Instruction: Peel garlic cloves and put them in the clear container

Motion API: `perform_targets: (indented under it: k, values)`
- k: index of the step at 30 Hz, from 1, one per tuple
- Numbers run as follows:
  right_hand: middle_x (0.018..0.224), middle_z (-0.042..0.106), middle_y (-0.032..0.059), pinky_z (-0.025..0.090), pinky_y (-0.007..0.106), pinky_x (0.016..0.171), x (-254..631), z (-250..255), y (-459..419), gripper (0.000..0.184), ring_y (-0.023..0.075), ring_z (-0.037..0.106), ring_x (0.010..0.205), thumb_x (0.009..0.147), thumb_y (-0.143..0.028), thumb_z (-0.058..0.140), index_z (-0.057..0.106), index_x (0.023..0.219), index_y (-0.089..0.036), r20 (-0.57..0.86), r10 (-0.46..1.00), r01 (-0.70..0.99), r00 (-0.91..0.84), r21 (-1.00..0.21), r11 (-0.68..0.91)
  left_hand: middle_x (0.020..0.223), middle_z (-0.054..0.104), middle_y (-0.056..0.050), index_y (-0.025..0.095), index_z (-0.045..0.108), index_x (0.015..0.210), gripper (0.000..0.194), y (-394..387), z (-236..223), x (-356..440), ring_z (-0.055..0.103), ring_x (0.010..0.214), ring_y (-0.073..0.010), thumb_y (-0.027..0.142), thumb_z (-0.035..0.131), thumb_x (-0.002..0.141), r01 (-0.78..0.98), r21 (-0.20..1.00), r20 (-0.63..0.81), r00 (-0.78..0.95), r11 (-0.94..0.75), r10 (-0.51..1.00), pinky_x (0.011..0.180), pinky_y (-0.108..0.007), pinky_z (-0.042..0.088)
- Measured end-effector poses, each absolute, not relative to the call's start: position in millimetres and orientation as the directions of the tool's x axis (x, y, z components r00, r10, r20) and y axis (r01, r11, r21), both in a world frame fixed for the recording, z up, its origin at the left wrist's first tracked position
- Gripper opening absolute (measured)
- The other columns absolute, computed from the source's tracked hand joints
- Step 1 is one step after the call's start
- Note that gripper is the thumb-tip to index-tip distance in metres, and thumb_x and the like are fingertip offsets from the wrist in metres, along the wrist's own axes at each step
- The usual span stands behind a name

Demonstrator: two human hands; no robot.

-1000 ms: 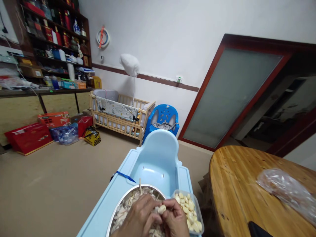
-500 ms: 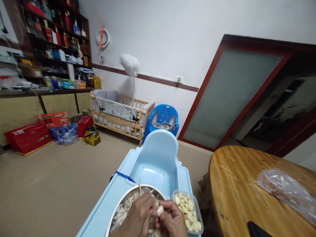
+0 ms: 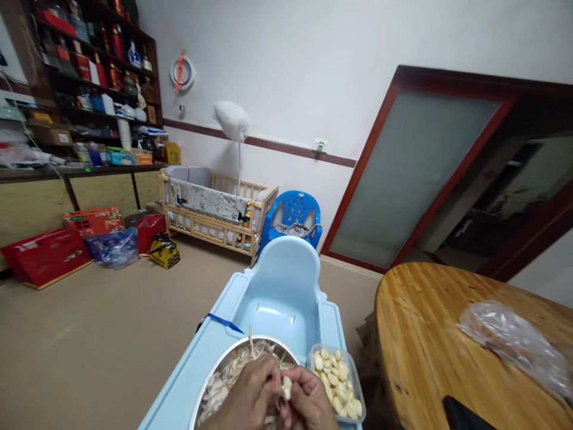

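At the bottom edge my left hand (image 3: 248,397) and my right hand (image 3: 308,405) meet over a steel bowl (image 3: 215,373) full of garlic skins. Both hands pinch one pale garlic clove (image 3: 287,387) between their fingertips. Just right of the bowl a clear plastic tub (image 3: 335,382) holds several peeled cloves. Bowl and tub rest on the tray of a light blue high chair (image 3: 277,286).
A round wooden table (image 3: 430,346) stands at the right with a clear plastic bag (image 3: 510,343) and a dark phone (image 3: 461,415) on it. Beyond the chair are a blue plastic chair (image 3: 293,212), a wooden crib (image 3: 215,209), red boxes (image 3: 45,254) on the floor and shelves (image 3: 85,77).
The view has shifted slightly. My hands have sunk a little toward the bowl and keep working the same clove, which now shows less between the fingers.
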State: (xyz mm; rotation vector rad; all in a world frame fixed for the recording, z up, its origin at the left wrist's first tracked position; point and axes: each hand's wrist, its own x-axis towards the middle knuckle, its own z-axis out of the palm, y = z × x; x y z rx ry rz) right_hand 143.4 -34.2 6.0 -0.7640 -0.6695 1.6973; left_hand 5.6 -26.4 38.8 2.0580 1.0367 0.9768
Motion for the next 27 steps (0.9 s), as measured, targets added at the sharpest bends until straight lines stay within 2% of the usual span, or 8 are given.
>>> perform_targets:
  k: [7, 11, 16, 19, 22, 27]
  values:
    - [0.05, 0.069, 0.0029, 0.037, 0.011, 0.032, 145, 9, -35, 0.029, 0.0052, 0.055, 0.032, 0.053, -0.032, 0.086, 0.072, 0.07, -0.012, -0.15, 0.971, -0.591, -0.185, -0.772, -0.232, 0.066, 0.056, -0.006, 0.022, 0.035, 0.067, 0.02, -20, 30, -1, 0.057, 0.06, -0.0199, 0.012, 0.029, 0.083, 0.522, 0.66, 0.447, 0.306, -0.541, 0.841, 0.054, -0.027, 0.042]
    - [0.061, 0.072, 0.0054, 0.042, 0.012, 0.036, 145, 9, -34, 0.033, 0.0071, 0.06, 0.039, 0.054, -0.029, 0.086, 0.073, 0.078, -0.012, -0.145, 0.972, -0.585, -0.188, -0.778, -0.229, 0.064, 0.056, -0.003, 0.021, 0.039, 0.067, 0.023, -19, 29, -4, 0.056, 0.056, -0.0182, 0.009, 0.03, 0.084, 0.552, 0.617, 0.528, 0.24, -0.562, 0.815, 0.052, -0.026, 0.043]
    - [0.063, 0.073, 0.0061, 0.046, 0.014, 0.042, 147, 11, -33, 0.032, 0.0084, 0.062, 0.045, 0.054, -0.024, 0.086, 0.073, 0.08, -0.012, -0.149, 0.978, -0.624, -0.146, -0.753, -0.208, 0.064, 0.056, -0.003, 0.021, 0.043, 0.069, 0.024, -20, 29, -7, 0.056, 0.056, -0.0184, 0.011, 0.03, 0.086, 0.592, 0.572, 0.597, 0.174, -0.568, 0.783, 0.052, -0.027, 0.045]
    - [0.072, 0.074, 0.0055, 0.047, 0.014, 0.046, 149, 15, -32, 0.033, 0.0083, 0.063, 0.05, 0.053, -0.019, 0.086, 0.072, 0.082, -0.014, -0.162, 0.984, -0.658, -0.07, -0.734, -0.168, 0.065, 0.058, -0.004, 0.02, 0.046, 0.068, 0.024, -18, 28, -11, 0.057, 0.059, -0.0193, 0.011, 0.032, 0.086, 0.629, 0.576, 0.547, 0.18, -0.523, 0.818, 0.054, -0.029, 0.046]
    - [0.077, 0.075, 0.0053, 0.049, 0.016, 0.051, 150, 18, -32, 0.033, 0.0101, 0.065, 0.056, 0.053, -0.02, 0.086, 0.072, 0.083, -0.015, -0.149, 0.988, -0.67, -0.046, -0.729, -0.141, 0.068, 0.062, -0.005, 0.02, 0.049, 0.067, 0.022, -17, 28, -13, 0.06, 0.063, -0.02, 0.006, 0.037, 0.08, 0.645, 0.568, 0.462, 0.265, -0.512, 0.846, 0.057, -0.029, 0.046]
    - [0.081, 0.074, 0.005, 0.05, 0.018, 0.055, 149, 19, -33, 0.031, 0.0114, 0.065, 0.059, 0.054, -0.022, 0.086, 0.073, 0.081, -0.016, -0.142, 0.99, -0.652, -0.002, -0.75, -0.109, 0.076, 0.07, -0.005, 0.019, 0.06, 0.076, 0.03, -17, 30, -12, 0.065, 0.071, -0.0203, -0.003, 0.041, 0.069, 0.565, 0.636, 0.382, 0.362, -0.526, 0.85, 0.062, -0.028, 0.048]
